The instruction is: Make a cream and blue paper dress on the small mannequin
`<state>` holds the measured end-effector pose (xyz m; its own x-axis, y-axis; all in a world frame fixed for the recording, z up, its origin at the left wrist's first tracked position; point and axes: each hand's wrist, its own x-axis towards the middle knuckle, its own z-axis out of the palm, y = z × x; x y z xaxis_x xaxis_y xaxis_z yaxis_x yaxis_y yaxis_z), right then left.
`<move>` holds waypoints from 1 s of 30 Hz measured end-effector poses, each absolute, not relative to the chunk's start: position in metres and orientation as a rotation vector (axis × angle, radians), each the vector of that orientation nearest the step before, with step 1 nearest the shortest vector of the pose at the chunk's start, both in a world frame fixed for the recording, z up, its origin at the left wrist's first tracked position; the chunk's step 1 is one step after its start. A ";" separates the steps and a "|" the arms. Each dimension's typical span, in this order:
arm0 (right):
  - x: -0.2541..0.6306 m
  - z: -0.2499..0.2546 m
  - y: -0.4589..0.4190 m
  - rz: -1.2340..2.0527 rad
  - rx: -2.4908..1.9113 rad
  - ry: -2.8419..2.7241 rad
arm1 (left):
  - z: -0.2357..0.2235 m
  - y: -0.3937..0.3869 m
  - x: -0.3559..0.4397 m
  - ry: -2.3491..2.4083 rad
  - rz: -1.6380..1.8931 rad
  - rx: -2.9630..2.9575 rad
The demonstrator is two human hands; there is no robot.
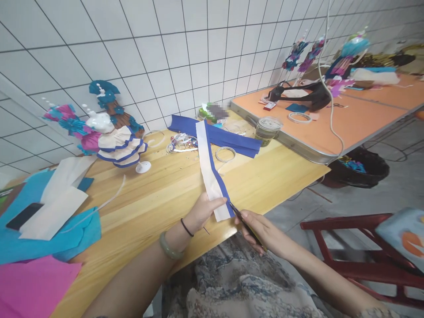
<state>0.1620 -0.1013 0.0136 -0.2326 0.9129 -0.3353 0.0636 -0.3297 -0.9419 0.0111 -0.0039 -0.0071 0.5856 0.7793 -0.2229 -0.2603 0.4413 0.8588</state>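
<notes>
My left hand (201, 212) pinches a long white paper strip (206, 161) near its lower end, thumb on top. A blue band (217, 176) runs along the strip's right edge. My right hand (261, 229) is closed around dark scissors (249, 226), whose blades meet the blue edge just right of my left thumb. Whether the blades are apart is too small to tell. Beyond the strip, folded blue paper (228, 140) lies on the wooden table (159, 198). A roll of narrow tape (225, 154) rests to the right of the strip.
A doll-like figure with a ruffled skirt (121, 145) stands at the left by the tiled wall. Coloured paper sheets (82, 232) and a phone (24, 216) lie at left. A lidded jar (267, 129) stands near the orange table (318, 137). A red stool (338, 247) is at right.
</notes>
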 end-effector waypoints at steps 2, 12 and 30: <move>0.162 0.013 -0.101 1.628 -1.371 -1.205 | -0.007 -0.004 0.011 0.685 0.710 0.885; 0.155 0.011 -0.099 1.639 -1.365 -1.097 | -0.009 -0.002 0.011 0.666 0.712 0.841; 0.153 0.006 -0.094 1.631 -1.343 -1.022 | -0.010 -0.001 0.010 0.538 0.661 0.934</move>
